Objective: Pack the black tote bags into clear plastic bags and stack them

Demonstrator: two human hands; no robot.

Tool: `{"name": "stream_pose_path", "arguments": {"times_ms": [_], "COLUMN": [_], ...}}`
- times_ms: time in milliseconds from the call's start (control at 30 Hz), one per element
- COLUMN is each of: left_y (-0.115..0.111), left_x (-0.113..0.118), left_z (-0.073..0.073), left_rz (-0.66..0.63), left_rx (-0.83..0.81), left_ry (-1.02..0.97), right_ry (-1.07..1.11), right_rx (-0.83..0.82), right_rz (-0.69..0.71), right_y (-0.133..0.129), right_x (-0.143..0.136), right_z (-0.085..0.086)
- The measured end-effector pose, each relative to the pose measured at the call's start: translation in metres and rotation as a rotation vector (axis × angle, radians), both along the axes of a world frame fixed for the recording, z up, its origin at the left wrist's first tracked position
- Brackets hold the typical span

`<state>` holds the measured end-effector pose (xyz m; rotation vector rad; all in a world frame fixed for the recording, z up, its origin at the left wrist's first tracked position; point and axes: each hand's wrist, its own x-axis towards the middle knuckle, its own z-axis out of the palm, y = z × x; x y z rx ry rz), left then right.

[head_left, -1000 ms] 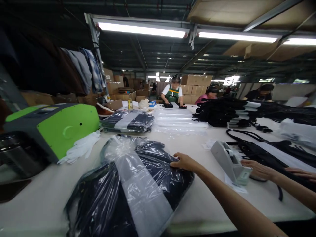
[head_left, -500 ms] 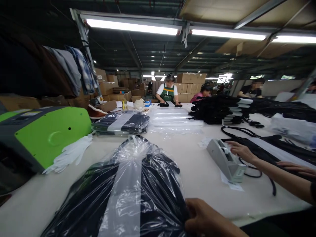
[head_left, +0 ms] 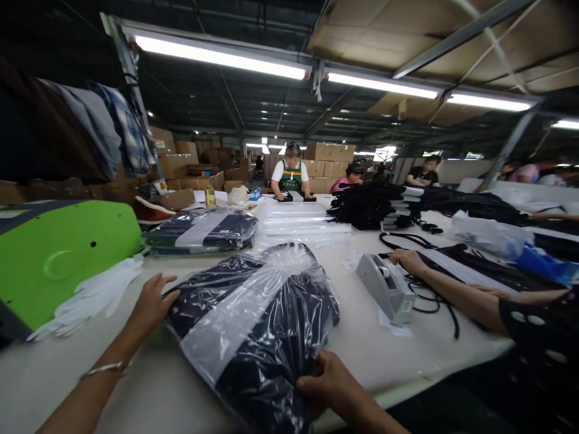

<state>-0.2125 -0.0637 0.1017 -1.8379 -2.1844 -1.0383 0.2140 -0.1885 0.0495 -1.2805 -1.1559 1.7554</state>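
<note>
Our clear bag [head_left: 294,301] sits near centre on the table [head_left: 371,355]: shiny, wrinkled, dark fabric [head_left: 251,377] inside, pale strip [head_left: 228,328] across. Our right hand [head_left: 332,383] has its near right edge clamped, thumb to fingers; left hand [head_left: 151,304] touches the left edge, can't tell if pinched. We count one tape dispenser [head_left: 386,289] right, one green machine [head_left: 75,253] left, cut off. Glare obscures fabric folds; white gloves [head_left: 90,295] overlap, number unclear.

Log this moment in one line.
left hand: touching plastic-wrapped bundle; right hand: pinching bundle's near right side; co-worker's hand: at tape dispenser; white gloves: beside green machine
</note>
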Motion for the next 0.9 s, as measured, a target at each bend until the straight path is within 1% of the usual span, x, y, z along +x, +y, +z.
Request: {"name": "stream_pose_path", "arguments": {"times_ms": [33, 67, 100, 133, 200, 267, 300, 333, 400, 433, 467, 500, 533, 600, 633, 700, 767, 833, 900], "left_y": [0.011, 0.017, 0.016, 0.011, -0.013, -0.048, -0.067, -0.085, -0.119, -0.134, -0.147, -0.159, -0.17, -0.188, -0.195, -0.205, -0.21, -0.212, -0.211], "left_x": [0.008, 0.018, 0.029, 0.042, 0.068, 0.092, 0.102, 0.11, 0.121, 0.124, 0.126, 0.128, 0.13, 0.136, 0.14, 0.151, 0.163, 0.172, 0.178], "left_z": [-0.001, -0.003, -0.007, -0.012, -0.023, -0.035, -0.04, -0.045, -0.052, -0.055, -0.056, -0.058, -0.058, -0.06, -0.061, -0.064, -0.067, -0.069, -0.068], "left_rz": [-0.001, -0.016, -0.072, -0.164, -0.375, -0.541, -0.598, -0.642, -0.697, -0.701, -0.689, -0.659, -0.609, -0.457, -0.374, -0.232, -0.157, -0.129, -0.116], "left_rx": [-0.012, -0.025, -0.025, -0.01, 0.025, 0.025, 0.007, -0.016, -0.047, -0.045, -0.039, -0.027, -0.021, -0.031, -0.053, -0.107, -0.147, -0.19, -0.251], "left_ry": [0.032, 0.054, 0.062, 0.07, 0.071, 0.048, 0.037, 0.033, 0.037, 0.03, 0.009, -0.032, -0.096, -0.288, -0.418, -0.736, -1.064, -1.354, -1.563], "right_ry": [0.032, 0.058, 0.071, 0.065, 0.017, -0.042, -0.067, -0.093, -0.143, -0.175, -0.218, -0.276, -0.34, -0.455, -0.503, -0.572, -0.636, -0.722, -0.859], "right_rx": [0.032, 0.064, 0.088, 0.102, 0.094, 0.067, 0.048, 0.018, -0.066, -0.094, -0.092, -0.059, 0.009, 0.24, 0.385, 0.696, 0.953, 1.085, 1.106], "right_rz": [-0.022, -0.043, -0.063, -0.086, -0.114, -0.096, -0.031, 0.077, 0.374, 0.497, 0.559, 0.556, 0.5, 0.326, 0.256, 0.162, 0.069, -0.031, -0.117], "right_y": [0.007, 0.016, 0.024, 0.032, 0.045, 0.051, 0.051, 0.049, 0.042, 0.037, 0.032, 0.028, 0.024, 0.017, 0.015, 0.016, 0.025, 0.045, 0.074], "right_x": [-0.011, -0.022, -0.032, -0.042, -0.058, -0.065, -0.064, -0.06, -0.045, -0.035, -0.025, -0.016, -0.008, 0.002, 0.005, 0.008, 0.01, 0.014, 0.018], "right_z": [-0.002, -0.005, -0.006, -0.007, -0.004, 0.004, 0.01, 0.017, 0.031, 0.038, 0.044, 0.049, 0.054, 0.06, 0.061, 0.061, 0.058, 0.053, 0.048]}}
